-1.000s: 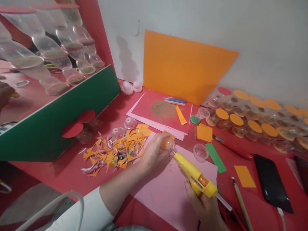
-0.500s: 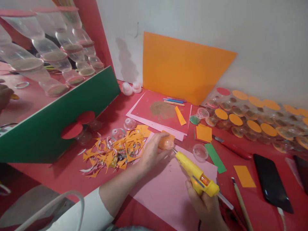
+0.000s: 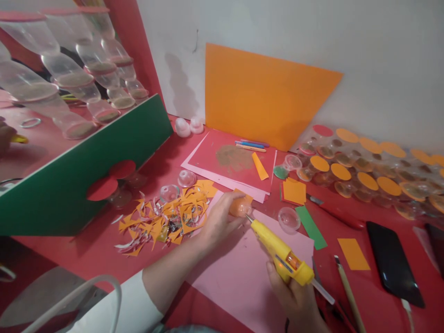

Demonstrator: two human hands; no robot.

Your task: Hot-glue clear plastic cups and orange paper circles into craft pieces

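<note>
My left hand (image 3: 219, 221) is closed around a small clear plastic cup (image 3: 244, 209), which stands over a piece of orange paper (image 3: 248, 199). In my right hand (image 3: 294, 298) is a yellow hot glue gun (image 3: 272, 245), with a glue stick (image 3: 323, 291) poking out of its rear. The nozzle reaches the top of the cup; whether it touches is too small to tell. Beneath both hands lies a pink sheet (image 3: 236, 273). Another clear plastic cup (image 3: 289, 220) sits on the right of the nozzle.
Orange paper scraps (image 3: 173, 215) pile up at the left before a green board (image 3: 104, 171). Joined cups with orange discs (image 3: 340, 172) line the right back. A red-handled cutter (image 3: 340, 215), a brush (image 3: 348, 291) and a phone (image 3: 393, 263) lie at right. Another person's hand (image 3: 5, 136) shows far left.
The glue gun's nozzle has shifted slightly left, from the cup's right side to over its top. My left hand keeps the cup in nearly the same place.
</note>
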